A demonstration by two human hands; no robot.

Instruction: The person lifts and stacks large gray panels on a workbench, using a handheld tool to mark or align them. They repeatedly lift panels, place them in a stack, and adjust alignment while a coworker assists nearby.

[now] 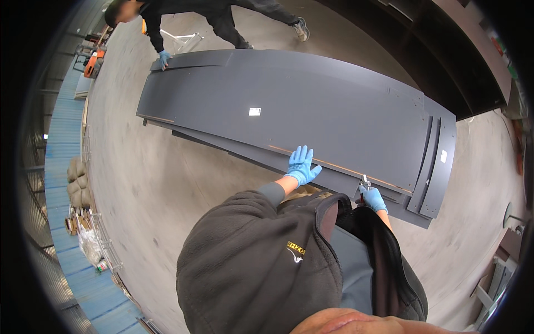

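Dark grey flat panels (334,117) lie stacked in front of me, with a white label (255,112) on the top one. A narrow brown line (356,172) runs along the near side of that panel. My left hand (301,168), in a blue glove, rests flat on the near edge across the line, fingers spread. Also blue-gloved, my right hand (375,200) is closed around a small pistol-shaped tool (365,181) with a light metal head, held beside the line's right part. Its exact kind is too small to tell.
A co-worker (194,16) in dark clothes leans in at the far left, one blue-gloved hand (164,59) on the panel's corner. Narrower grey strips (439,167) lie at the right end. Dark brown boards (434,44) stand far right. Sacks (79,186) sit along the left wall.
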